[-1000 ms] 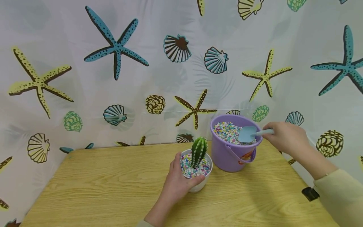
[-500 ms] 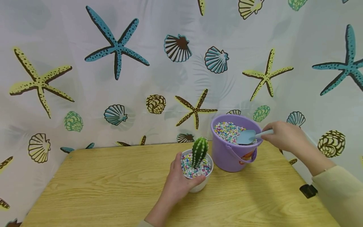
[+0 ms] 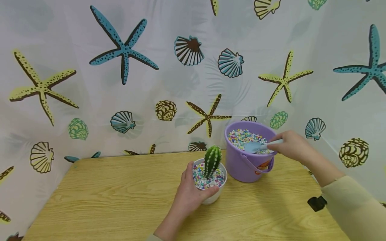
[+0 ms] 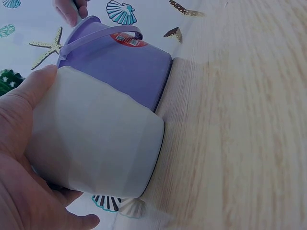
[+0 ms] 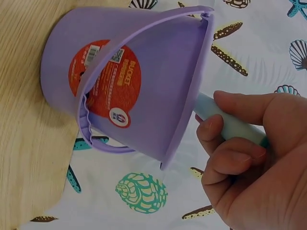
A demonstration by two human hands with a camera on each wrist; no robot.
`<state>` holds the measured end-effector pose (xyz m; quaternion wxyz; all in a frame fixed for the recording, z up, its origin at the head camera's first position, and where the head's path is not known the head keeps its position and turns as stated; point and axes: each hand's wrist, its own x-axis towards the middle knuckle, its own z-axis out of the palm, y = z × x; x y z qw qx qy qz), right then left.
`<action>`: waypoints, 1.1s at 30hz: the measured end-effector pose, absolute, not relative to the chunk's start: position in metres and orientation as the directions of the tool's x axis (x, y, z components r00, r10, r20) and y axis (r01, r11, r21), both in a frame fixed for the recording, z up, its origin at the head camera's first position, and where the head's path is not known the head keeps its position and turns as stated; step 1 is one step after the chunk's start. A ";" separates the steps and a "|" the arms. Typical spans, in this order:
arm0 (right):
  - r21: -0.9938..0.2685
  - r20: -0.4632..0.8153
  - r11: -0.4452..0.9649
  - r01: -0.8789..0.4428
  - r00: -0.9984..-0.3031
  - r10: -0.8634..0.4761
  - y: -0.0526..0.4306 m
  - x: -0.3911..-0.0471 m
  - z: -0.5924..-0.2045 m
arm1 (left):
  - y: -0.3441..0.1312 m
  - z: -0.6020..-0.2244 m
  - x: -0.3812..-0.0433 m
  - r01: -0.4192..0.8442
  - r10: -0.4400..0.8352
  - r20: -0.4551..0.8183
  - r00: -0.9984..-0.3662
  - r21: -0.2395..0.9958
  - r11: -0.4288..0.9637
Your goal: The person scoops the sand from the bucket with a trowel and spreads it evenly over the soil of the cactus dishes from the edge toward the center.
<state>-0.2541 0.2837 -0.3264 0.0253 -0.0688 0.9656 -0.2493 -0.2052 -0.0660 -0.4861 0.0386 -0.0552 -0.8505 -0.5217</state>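
My left hand [image 3: 189,194] grips a white pot [image 4: 96,134] from its near left side, thumb and fingers spread round the wall. A green cactus [image 3: 212,161] stands in the pot among colourful pebbles [image 3: 201,176]. Behind and to the right is a purple bucket [image 3: 243,169] holding more of these pebbles. My right hand [image 3: 292,144] holds a light blue toy shovel by its handle [image 5: 230,123], fingers curled round it. The shovel's blade [image 3: 251,147] lies at the pebbles inside the bucket; its tip looks partly sunk in them.
Both containers stand on a wooden table [image 3: 120,190]. A white curtain [image 3: 169,83] printed with starfish and shells hangs right behind the table's back edge. The bucket's handle [image 5: 103,67] hangs down on its near side.
My right hand has moved left and slightly inward, and the shovel's blade has slid left and lower into the bucket's pebbles. The left hand and the pot stay put.
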 end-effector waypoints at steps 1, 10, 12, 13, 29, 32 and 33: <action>-0.494 -0.020 0.863 -0.110 -0.990 -0.137 0.283 -0.254 -0.327 | -0.066 -0.487 -0.205 0.135 0.054 0.124 -0.991 0.883 0.450; -0.554 0.005 0.830 -0.059 -0.998 -0.068 0.280 -0.257 -0.336 | -0.065 -0.487 -0.205 0.143 0.055 0.132 -0.990 0.880 0.452; -0.570 0.007 0.820 -0.045 -0.999 -0.051 0.280 -0.257 -0.338 | -0.065 -0.487 -0.205 0.138 0.055 0.127 -0.990 0.882 0.450; -0.576 0.009 0.816 -0.041 -0.999 -0.044 0.280 -0.256 -0.340 | -0.065 -0.487 -0.205 0.137 0.055 0.126 -0.991 0.883 0.449; -0.613 0.085 0.790 -0.014 -0.995 0.048 0.252 -0.271 -0.361 | -0.063 -0.491 -0.203 0.144 0.055 0.133 -0.990 0.886 0.441; -0.618 0.087 0.786 -0.007 -0.994 0.059 0.251 -0.272 -0.362 | -0.064 -0.489 -0.203 0.154 0.058 0.143 -0.988 0.884 0.441; -0.620 0.085 0.784 -0.006 -0.995 0.060 0.250 -0.272 -0.362 | -0.065 -0.489 -0.204 0.156 0.059 0.145 -0.988 0.884 0.441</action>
